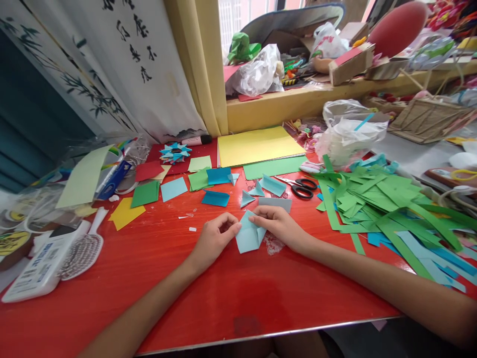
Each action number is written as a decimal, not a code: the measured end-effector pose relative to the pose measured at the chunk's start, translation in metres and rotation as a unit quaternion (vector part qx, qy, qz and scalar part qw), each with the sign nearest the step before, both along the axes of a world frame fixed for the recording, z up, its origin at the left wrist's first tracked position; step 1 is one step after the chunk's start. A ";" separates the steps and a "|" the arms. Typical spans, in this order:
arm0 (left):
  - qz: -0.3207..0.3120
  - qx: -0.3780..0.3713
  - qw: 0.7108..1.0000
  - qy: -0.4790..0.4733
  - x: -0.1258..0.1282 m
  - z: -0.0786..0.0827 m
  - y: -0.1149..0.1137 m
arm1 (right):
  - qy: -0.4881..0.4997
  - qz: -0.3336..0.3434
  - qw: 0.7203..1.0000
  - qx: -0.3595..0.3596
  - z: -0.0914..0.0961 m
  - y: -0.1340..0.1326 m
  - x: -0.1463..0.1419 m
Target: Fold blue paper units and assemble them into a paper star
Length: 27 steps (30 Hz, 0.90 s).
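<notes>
Between my two hands, just above the red table (167, 308), is a light blue sheet of paper (248, 238) with creases and a folded flap on its right side. My left hand (216, 236) pinches its left edge between thumb and fingers. At the top right, my right hand (278, 226) grips the same paper, its fingers bent over the fold. Right behind it lie a folded grey-blue paper (278, 203), a folded light blue strip (273, 185) and small folded paper pieces (246, 199). Darker blue folded papers (215, 198) rest farther left.
Black-handled scissors (303, 189) lie behind my right hand. Green and blue paper scraps (387, 199) heap up at right. Yellow sheets (257, 146) and a blue-white paper ring (175, 153) are at the back. A hairbrush (82, 253) and a white box (37, 278) stand left.
</notes>
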<state>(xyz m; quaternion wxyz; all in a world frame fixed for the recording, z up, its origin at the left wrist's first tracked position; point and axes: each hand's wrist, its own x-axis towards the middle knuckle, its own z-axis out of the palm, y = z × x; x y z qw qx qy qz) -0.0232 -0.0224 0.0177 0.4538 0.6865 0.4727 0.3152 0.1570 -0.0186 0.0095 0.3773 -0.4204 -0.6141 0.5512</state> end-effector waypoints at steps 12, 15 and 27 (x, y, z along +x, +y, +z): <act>0.097 -0.014 0.991 -0.091 -0.001 0.003 0.001 | -0.012 0.098 0.993 -0.068 0.001 0.006 0.003; 0.090 -0.045 0.985 -0.138 0.001 0.003 0.001 | 0.032 0.019 0.998 -0.058 0.001 0.005 0.003; 0.026 -0.053 0.997 -0.050 0.000 -0.005 0.001 | 0.041 0.065 0.996 -0.055 0.003 0.000 -0.001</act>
